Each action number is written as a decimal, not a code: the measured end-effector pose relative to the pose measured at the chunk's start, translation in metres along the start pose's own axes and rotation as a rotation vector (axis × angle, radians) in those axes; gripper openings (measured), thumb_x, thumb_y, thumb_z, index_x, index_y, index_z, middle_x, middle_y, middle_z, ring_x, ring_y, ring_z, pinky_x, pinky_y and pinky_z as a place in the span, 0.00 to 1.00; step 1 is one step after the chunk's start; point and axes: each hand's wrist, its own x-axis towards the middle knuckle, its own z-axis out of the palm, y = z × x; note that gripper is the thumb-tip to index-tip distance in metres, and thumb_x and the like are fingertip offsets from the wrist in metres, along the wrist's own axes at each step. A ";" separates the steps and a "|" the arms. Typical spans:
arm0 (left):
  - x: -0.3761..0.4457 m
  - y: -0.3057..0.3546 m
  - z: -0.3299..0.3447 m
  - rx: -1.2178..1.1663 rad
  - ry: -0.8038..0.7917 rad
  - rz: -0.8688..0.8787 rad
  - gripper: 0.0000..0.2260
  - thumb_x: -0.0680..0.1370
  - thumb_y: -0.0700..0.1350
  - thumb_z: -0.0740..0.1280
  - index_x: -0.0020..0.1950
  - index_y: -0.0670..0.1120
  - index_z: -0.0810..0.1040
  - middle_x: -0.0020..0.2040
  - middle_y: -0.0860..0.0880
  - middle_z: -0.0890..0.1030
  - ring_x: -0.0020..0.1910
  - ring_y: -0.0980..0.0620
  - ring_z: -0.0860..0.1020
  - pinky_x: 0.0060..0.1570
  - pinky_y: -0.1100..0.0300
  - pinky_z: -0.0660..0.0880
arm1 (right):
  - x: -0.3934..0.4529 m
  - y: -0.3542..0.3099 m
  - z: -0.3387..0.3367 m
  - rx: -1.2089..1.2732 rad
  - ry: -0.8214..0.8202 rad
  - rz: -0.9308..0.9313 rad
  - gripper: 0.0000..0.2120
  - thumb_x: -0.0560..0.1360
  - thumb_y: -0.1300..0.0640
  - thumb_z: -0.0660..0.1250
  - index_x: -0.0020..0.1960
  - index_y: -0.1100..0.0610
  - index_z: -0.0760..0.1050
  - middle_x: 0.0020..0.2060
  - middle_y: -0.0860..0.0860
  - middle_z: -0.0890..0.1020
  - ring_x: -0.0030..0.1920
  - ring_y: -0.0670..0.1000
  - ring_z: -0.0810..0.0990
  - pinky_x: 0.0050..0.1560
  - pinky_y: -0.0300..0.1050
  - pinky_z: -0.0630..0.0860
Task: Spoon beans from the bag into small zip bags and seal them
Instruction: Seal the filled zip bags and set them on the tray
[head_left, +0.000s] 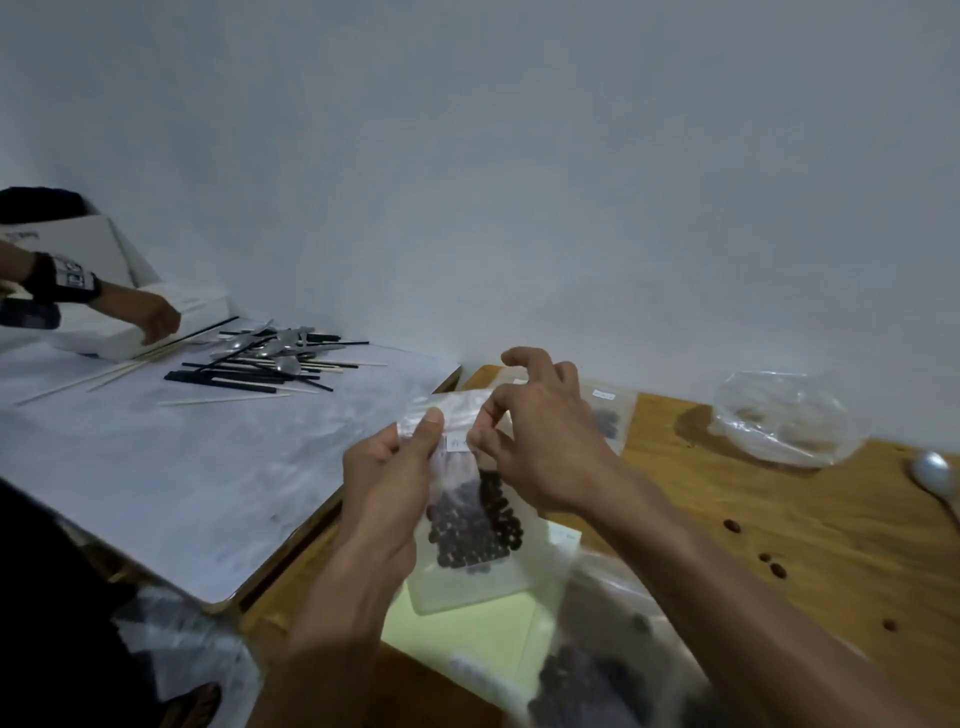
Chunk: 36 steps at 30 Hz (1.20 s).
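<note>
I hold a small clear zip bag (467, 566) upright above the wooden table, with dark beans piled in its lower half. My left hand (387, 493) grips its left side, thumb pressed on the zip strip near the top. My right hand (540, 441) pinches the strip's right part between thumb and fingers. Below, at the frame's bottom, lies the large clear bag of dark beans (597, 675). A metal spoon (935, 475) rests on the table at the far right. Another small bag with beans (608, 418) lies behind my right hand.
A crumpled clear plastic bag (784, 421) sits at the back right of the wooden table (779, 519), with a few loose beans (776, 569) scattered on it. To the left stands a white-topped table (182, 467) with spoons and chopsticks (270, 358), where another person's hand (156, 319) reaches.
</note>
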 end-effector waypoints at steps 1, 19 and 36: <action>-0.001 -0.001 0.002 -0.005 -0.010 0.005 0.08 0.80 0.43 0.69 0.49 0.40 0.85 0.45 0.41 0.87 0.43 0.45 0.86 0.47 0.53 0.81 | 0.000 0.003 0.001 -0.013 0.011 0.008 0.07 0.79 0.49 0.66 0.47 0.50 0.80 0.76 0.49 0.60 0.72 0.54 0.58 0.65 0.55 0.69; -0.002 -0.005 0.016 0.032 0.063 0.122 0.06 0.72 0.33 0.76 0.46 0.42 0.84 0.40 0.46 0.88 0.39 0.48 0.87 0.34 0.60 0.80 | -0.034 0.022 0.040 0.563 0.302 0.244 0.13 0.70 0.47 0.77 0.48 0.45 0.75 0.45 0.40 0.80 0.42 0.41 0.77 0.40 0.41 0.78; 0.114 -0.009 0.067 0.669 -0.148 0.190 0.27 0.70 0.41 0.80 0.67 0.44 0.78 0.63 0.47 0.80 0.55 0.51 0.77 0.48 0.64 0.75 | 0.080 0.095 0.033 0.651 0.174 0.464 0.34 0.68 0.60 0.80 0.71 0.54 0.73 0.64 0.52 0.78 0.59 0.54 0.79 0.59 0.49 0.80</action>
